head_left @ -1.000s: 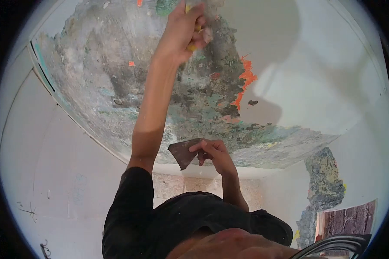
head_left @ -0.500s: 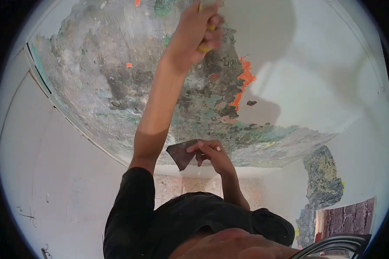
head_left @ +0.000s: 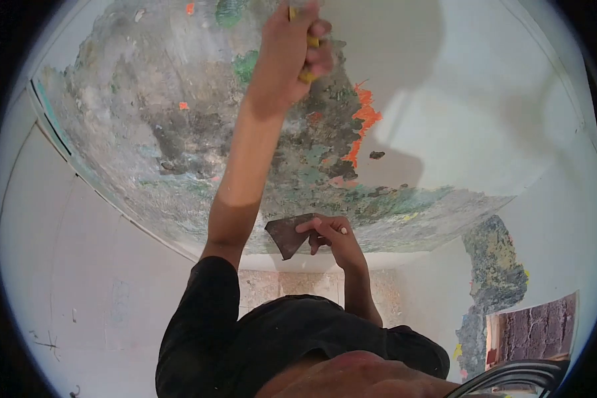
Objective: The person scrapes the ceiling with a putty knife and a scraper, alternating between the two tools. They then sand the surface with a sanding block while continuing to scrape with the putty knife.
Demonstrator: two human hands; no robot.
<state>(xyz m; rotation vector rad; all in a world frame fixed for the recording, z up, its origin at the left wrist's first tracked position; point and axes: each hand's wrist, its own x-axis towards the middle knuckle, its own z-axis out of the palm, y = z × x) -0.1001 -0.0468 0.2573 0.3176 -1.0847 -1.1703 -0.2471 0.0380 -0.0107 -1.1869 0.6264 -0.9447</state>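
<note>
High on the wall, my left hand (head_left: pixel 290 56) is closed around a yellow handle (head_left: pixel 313 41). The far end of that tool runs out of view at the top, and the hand is slightly blurred. Lower down, close to the chest, my right hand (head_left: pixel 335 237) pinches a dark, four-cornered flat blade (head_left: pixel 288 235) that looks like a putty knife. A small pale tip shows by that hand's knuckles, perhaps the handle's end. Behind both hands is the wall (head_left: pixel 199 139), its paint stripped to a mottled grey and green surface.
Smooth white paint (head_left: pixel 471 119) covers the wall's right part, bordered by an orange strip (head_left: pixel 365 123). A bare patch (head_left: pixel 501 265) marks the right-hand wall above an opening (head_left: pixel 537 331) showing rough brick. Beige floor (head_left: pixel 259 285) shows below the wall.
The wall has shifted slightly left in view, and my left hand with it. My right hand and its blade sit a little farther right. Both grips look the same.
</note>
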